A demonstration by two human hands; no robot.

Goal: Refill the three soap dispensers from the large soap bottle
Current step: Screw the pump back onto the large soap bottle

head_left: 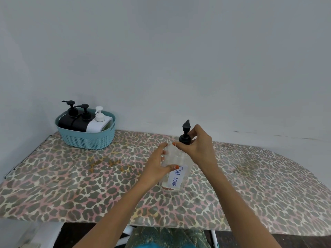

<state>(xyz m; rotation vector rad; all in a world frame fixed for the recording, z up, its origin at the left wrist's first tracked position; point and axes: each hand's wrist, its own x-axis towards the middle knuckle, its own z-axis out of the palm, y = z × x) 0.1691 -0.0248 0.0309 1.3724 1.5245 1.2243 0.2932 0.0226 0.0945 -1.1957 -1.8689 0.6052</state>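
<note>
A clear large soap bottle point(176, 178) with a white "DISH SOAP" label stands upright mid-table. My left hand point(157, 164) wraps its body from the left. My right hand point(198, 147) grips the collar of its black pump top point(185, 134) from the right. Three soap dispensers lean together in a teal basket point(89, 138) at the back left: two black dispensers point(69, 120) point(81, 122) with black pumps and one white dispenser point(97, 123) with a white pump.
The table point(71, 190) wears a leopard-print cloth with yellowish stains left of centre. A plain wall runs right behind it. The table's right end curves round. Patterned clothing and dark floor show below the front edge.
</note>
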